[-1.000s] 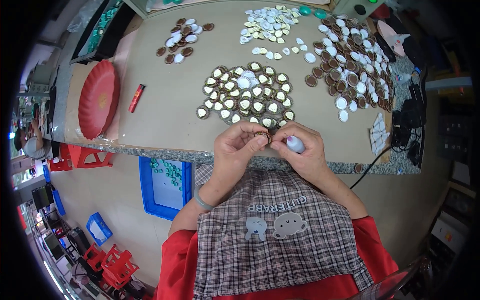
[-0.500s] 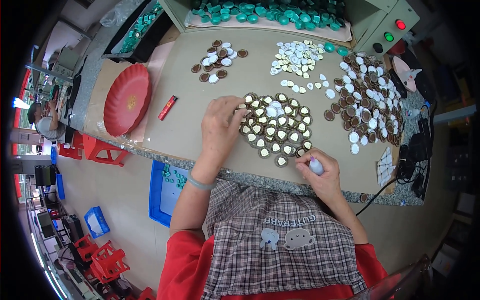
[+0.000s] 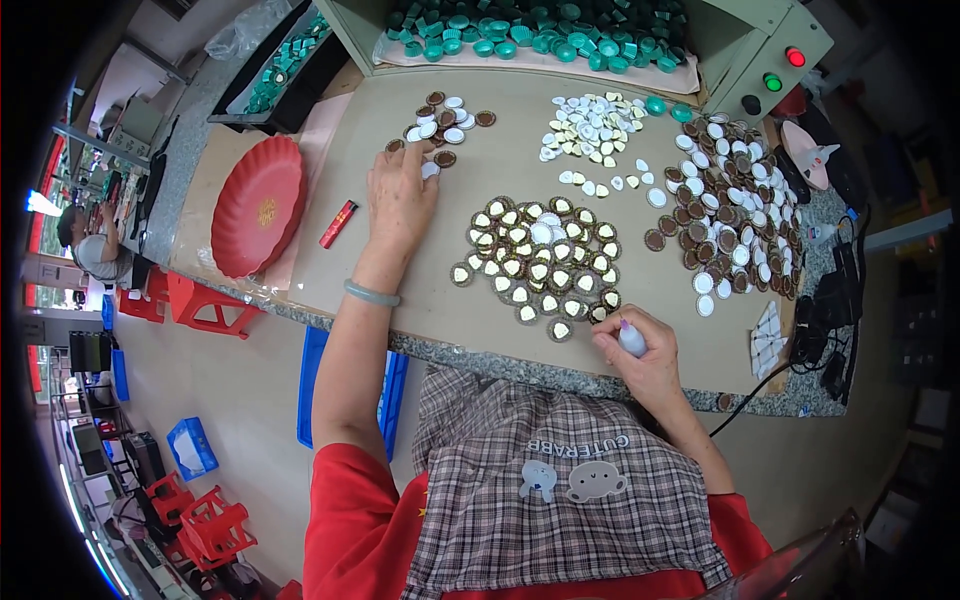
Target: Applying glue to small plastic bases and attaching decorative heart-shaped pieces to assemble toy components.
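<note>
My left hand (image 3: pixel 403 196) reaches over the small heap of brown and white discs (image 3: pixel 447 122). Its fingers are stretched toward the near discs, with the fingertips partly hidden. In my right hand (image 3: pixel 648 358) is a small whitish squeeze bottle (image 3: pixel 631 340) with a purple tip, held close to the right lower edge of the middle cluster. That cluster consists of brown-rimmed discs (image 3: pixel 540 270) topped with small cream, rounded-triangular pieces. A few plain white discs (image 3: pixel 546 230) lie on top of it. One topped disc (image 3: pixel 461 274) lies at the cluster's left side.
Loose cream and white pieces (image 3: pixel 598 125) lie behind the cluster; a large heap of discs (image 3: pixel 735 210) spreads at right. A red fluted dish (image 3: pixel 258 205) and red tube (image 3: pixel 338 224) are at left. Green cups (image 3: pixel 520 38) fill the machine's opening. A black cable (image 3: pixel 745 402) crosses the right edge.
My left hand has moved from the middle cluster up and left to the small disc heap. A topped disc now lies at the cluster's left side. My right hand stays nearly in place.
</note>
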Demonstrator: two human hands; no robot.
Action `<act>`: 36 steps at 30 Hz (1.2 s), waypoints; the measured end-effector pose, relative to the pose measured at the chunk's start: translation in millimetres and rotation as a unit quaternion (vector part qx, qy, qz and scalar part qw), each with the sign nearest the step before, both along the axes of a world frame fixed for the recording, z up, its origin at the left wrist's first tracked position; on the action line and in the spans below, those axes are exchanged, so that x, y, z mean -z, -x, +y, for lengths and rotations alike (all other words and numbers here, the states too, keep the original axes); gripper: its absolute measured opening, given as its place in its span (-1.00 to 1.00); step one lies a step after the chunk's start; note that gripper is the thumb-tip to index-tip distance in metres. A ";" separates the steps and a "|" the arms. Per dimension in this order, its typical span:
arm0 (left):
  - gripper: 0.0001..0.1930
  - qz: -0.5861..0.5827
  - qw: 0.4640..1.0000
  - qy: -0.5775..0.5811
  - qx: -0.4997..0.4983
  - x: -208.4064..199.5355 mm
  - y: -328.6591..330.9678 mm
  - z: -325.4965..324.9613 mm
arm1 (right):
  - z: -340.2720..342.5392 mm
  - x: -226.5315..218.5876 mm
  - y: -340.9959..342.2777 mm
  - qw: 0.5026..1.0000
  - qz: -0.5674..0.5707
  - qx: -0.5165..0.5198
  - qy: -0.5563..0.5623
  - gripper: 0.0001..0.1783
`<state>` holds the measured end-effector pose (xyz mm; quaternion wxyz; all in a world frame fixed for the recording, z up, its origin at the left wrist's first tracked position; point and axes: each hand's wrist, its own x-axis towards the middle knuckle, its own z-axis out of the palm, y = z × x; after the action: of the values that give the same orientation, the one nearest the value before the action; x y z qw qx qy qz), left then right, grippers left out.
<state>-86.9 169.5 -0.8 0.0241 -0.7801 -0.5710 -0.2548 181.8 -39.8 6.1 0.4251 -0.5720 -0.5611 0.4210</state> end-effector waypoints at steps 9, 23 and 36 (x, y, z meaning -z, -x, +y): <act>-0.58 -0.700 0.593 0.360 0.170 -17.6 -17.3 -75.5 | 3.6 -4.8 -4.0 0.983 0.166 -0.013 0.073 -0.77; -0.46 -0.760 0.358 0.484 0.245 -0.6 -56.4 -134.5 | 10.7 -20.6 -18.1 0.971 0.233 -0.032 -0.048 -0.70; -0.54 -0.721 0.384 0.522 0.246 0.1 -65.4 -148.9 | 10.5 -36.7 -6.1 0.970 0.127 0.075 -0.192 -0.50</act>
<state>-21.6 20.6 -0.9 -0.8723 -0.2683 -0.1777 -0.3680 187.9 -29.3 42.8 0.6251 -0.4622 -0.5281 0.3417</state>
